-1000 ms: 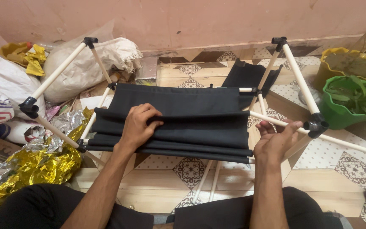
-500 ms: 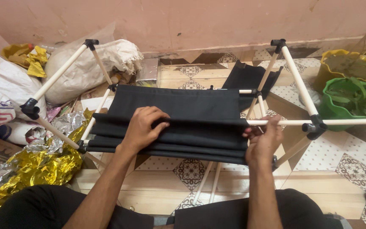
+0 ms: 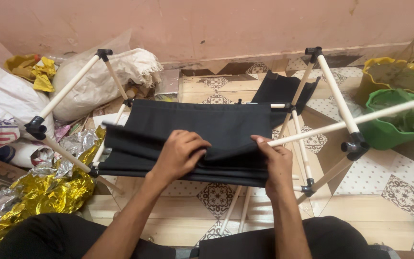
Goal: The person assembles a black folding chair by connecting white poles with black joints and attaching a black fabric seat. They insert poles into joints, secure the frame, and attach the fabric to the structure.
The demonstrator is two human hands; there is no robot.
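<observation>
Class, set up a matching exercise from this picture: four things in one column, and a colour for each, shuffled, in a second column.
Things:
1. fabric gripped by the left hand and right hand
2. frame rod
3. crumpled foil sheet
4. plant pot

Colours:
A. gold
B. green
C. black
D. cream

Pairs: 1-C, 2-D, 3-A, 4-B

There is one view only, from a camera worn on the person's head. It looks steeply down and forward, close over the person's own lap at the bottom edge of the frame. The tiled floor fills the middle and lower right. The pink wall runs across the top, where the view ends.
</observation>
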